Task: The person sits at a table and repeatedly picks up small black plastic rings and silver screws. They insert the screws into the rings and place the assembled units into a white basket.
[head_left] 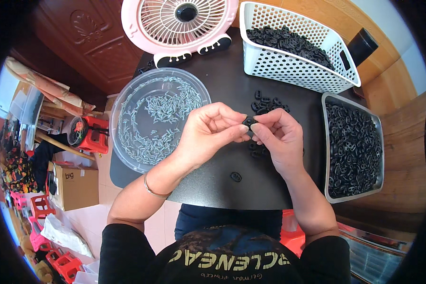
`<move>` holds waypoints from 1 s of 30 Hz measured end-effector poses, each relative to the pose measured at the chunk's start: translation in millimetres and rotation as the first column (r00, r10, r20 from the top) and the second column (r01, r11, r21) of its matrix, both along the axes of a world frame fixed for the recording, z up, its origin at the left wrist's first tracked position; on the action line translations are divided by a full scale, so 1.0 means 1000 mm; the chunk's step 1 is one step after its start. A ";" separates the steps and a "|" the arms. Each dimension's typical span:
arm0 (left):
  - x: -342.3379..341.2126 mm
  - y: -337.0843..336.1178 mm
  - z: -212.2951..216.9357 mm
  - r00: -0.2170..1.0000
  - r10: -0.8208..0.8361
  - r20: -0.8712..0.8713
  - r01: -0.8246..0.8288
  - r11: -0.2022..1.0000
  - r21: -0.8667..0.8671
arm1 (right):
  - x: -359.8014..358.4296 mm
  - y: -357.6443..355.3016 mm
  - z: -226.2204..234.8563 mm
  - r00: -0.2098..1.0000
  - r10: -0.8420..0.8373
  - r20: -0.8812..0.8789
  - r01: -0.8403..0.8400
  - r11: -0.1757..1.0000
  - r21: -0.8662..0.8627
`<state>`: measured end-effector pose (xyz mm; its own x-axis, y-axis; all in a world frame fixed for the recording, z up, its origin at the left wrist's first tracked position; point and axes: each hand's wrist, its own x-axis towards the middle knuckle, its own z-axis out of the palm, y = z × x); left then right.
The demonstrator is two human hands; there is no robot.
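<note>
Above the dark table [213, 194], my left hand [206, 132] and my right hand [283, 139] meet fingertip to fingertip. Both pinch one small black oval plastic piece [249, 121], largely covered by the thumbs and fingers. Whether a pin is also between the fingertips cannot be made out. Just behind and beneath the hands lies a loose pile of similar black oval pieces [266, 104], partly hidden by the right hand. A single black oval piece with holes [235, 176] lies apart, closer to me. Left of my left hand stands a round clear tub [116, 128] holding many short silvery pins [168, 106].
A steel tray [327, 156] full of black oval pieces is on the right. Behind it stands a white perforated basket [288, 71] with more black pieces. A pink fan [132, 28] is at the back left. Red stools [97, 135] and a cardboard box [78, 187] stand on the floor.
</note>
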<state>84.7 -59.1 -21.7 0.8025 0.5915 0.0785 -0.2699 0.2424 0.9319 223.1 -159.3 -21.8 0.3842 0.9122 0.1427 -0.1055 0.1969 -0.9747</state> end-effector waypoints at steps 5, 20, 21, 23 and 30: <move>0.001 0.002 0.003 1.000 0.006 -0.010 -0.007 1.000 -0.013 | 0.000 0.002 -0.002 1.000 0.027 -0.006 -0.026 0.998 0.062; -0.002 0.007 0.003 0.988 -0.150 0.022 0.151 0.960 -0.235 | 0.001 0.003 0.000 0.807 -0.071 0.587 -0.012 0.991 0.136; -0.002 0.007 0.004 0.987 -0.160 0.017 0.159 0.959 -0.235 | 0.002 0.003 0.000 0.792 -0.076 0.606 -0.007 0.991 0.134; -0.002 0.008 0.004 0.984 -0.178 0.004 0.174 0.957 -0.233 | 0.002 0.002 -0.001 0.774 -0.085 0.628 0.006 0.992 0.126; -0.004 0.009 0.004 0.978 -0.210 -0.008 0.202 0.952 -0.228 | 0.001 0.002 -0.003 0.803 -0.096 0.588 0.036 0.993 0.113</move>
